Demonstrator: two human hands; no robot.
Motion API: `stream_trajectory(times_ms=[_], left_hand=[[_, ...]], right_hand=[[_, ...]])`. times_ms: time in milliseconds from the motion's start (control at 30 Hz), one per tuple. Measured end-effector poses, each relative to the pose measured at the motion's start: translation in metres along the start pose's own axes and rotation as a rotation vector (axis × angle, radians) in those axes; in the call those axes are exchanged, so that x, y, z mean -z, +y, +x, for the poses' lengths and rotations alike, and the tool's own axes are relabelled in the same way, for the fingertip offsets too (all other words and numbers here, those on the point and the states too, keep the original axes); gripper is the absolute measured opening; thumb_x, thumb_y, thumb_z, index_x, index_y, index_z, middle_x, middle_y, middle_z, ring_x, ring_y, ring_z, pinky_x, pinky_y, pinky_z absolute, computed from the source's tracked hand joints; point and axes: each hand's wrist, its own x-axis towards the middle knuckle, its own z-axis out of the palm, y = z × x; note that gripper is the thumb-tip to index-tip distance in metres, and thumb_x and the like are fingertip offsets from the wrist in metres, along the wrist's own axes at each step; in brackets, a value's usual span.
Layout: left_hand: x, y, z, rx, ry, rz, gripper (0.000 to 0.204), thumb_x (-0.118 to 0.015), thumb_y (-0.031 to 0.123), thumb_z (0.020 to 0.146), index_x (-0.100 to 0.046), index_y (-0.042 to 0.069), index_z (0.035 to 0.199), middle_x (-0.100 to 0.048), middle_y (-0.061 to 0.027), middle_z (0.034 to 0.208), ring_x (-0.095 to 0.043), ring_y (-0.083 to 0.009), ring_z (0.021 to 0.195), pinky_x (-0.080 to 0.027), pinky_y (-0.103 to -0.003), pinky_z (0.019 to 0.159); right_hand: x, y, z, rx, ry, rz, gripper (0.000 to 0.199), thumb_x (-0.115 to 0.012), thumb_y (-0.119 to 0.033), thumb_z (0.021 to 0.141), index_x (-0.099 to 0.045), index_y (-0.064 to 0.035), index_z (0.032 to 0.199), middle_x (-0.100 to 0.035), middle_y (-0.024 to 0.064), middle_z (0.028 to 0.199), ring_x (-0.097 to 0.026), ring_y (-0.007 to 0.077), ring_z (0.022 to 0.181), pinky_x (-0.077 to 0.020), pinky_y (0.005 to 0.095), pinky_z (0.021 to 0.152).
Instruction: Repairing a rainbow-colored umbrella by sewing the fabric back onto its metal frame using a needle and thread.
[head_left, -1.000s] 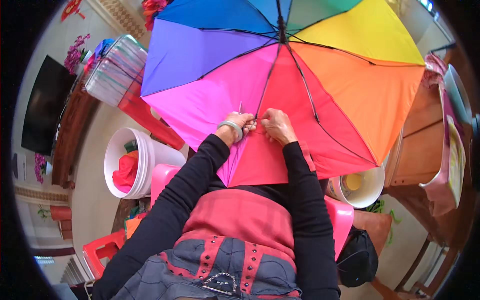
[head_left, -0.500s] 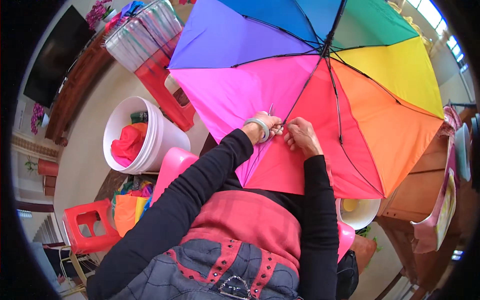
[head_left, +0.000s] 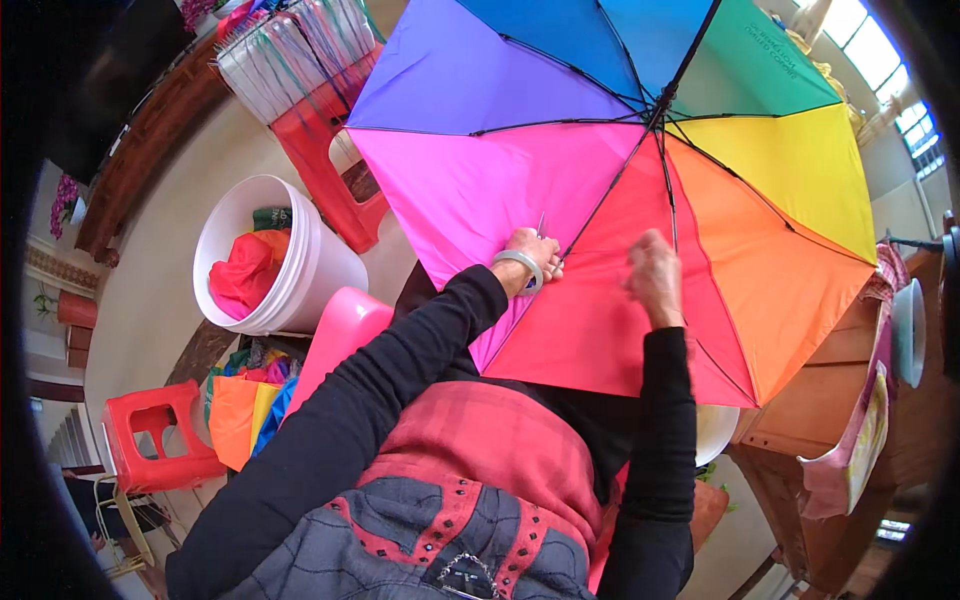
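Note:
A rainbow-coloured umbrella (head_left: 560,185) lies spread over my lap, its inside with dark ribs facing me. My left hand (head_left: 532,257) is closed at the seam of the pink and red panels, pinching the umbrella by a rib. A thin metal blade (head_left: 542,224) sticks up from that hand and a blue handle shows under it, looking like small scissors held in the palm. A pale bangle (head_left: 517,260) circles the left wrist. My right hand (head_left: 655,278), blurred, is raised over the red panel, its fingers curled; anything between them is too small to make out.
On the left stand a white bucket (head_left: 318,275) with coloured cloth, a red stool (head_left: 160,435) and another red stool (head_left: 325,180) bearing umbrella frames. Folded coloured fabric (head_left: 240,415) lies by a pink chair (head_left: 345,335). A wooden cabinet (head_left: 800,410) is on the right.
My right hand has moved away from the left hand, to the right across the red panel. The left hand keeps its hold on the umbrella. The whole view has shifted slightly.

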Motion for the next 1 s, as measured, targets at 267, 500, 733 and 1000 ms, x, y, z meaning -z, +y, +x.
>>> stream_trajectory(times_ms=[267, 500, 733, 1000], left_hand=[[0.001, -0.003, 0.001, -0.035, -0.032, -0.031, 0.019, -0.052, 0.015, 0.080, -0.053, -0.003, 0.075, -0.056, -0.0106, 0.061, -0.055, -0.0152, 0.044, -0.038, -0.023, 0.032], [-0.003, -0.001, 0.000, -0.237, -0.015, 0.206, 0.014, -0.057, 0.009, 0.071, -0.051, 0.001, 0.062, -0.052, -0.0065, 0.052, -0.051, -0.0136, 0.040, -0.036, -0.024, 0.034], [0.035, 0.009, 0.035, -1.878, 0.173, 1.300, 0.017, -0.049, 0.008, 0.073, -0.042, 0.009, 0.057, -0.041, -0.0007, 0.050, -0.042, -0.0107, 0.039, -0.032, -0.026, 0.036], [0.021, 0.031, 0.041, -0.717, -0.086, 0.691, 0.009, -0.056, 0.008, 0.070, -0.051, 0.002, 0.073, -0.050, -0.0030, 0.054, -0.049, -0.0106, 0.040, -0.038, -0.024, 0.036]], right_hand=[[0.067, -0.069, -0.047, 0.070, 0.220, 0.994, 0.005, -0.045, -0.012, 0.085, -0.044, -0.0064, 0.084, -0.042, 0.0025, 0.061, -0.044, 0.0124, 0.047, -0.0394, 0.0254, 0.039], [0.098, -0.082, -0.083, 0.252, 0.391, 0.761, 0.005, -0.044, -0.011, 0.084, -0.044, -0.0053, 0.085, -0.034, -0.0003, 0.054, -0.035, 0.0087, 0.041, -0.0337, 0.0217, 0.036], [0.093, -0.053, -0.075, 0.350, 0.532, 0.501, 0.015, -0.041, -0.019, 0.085, -0.046, -0.0057, 0.091, -0.043, -0.0003, 0.059, -0.040, 0.0072, 0.042, -0.0341, 0.0207, 0.035], [0.098, -0.069, -0.060, 0.478, 0.462, 0.784, 0.004, -0.039, -0.004, 0.082, -0.040, -0.0007, 0.080, -0.042, 0.0045, 0.050, -0.042, 0.0115, 0.035, -0.0363, 0.0255, 0.029]])
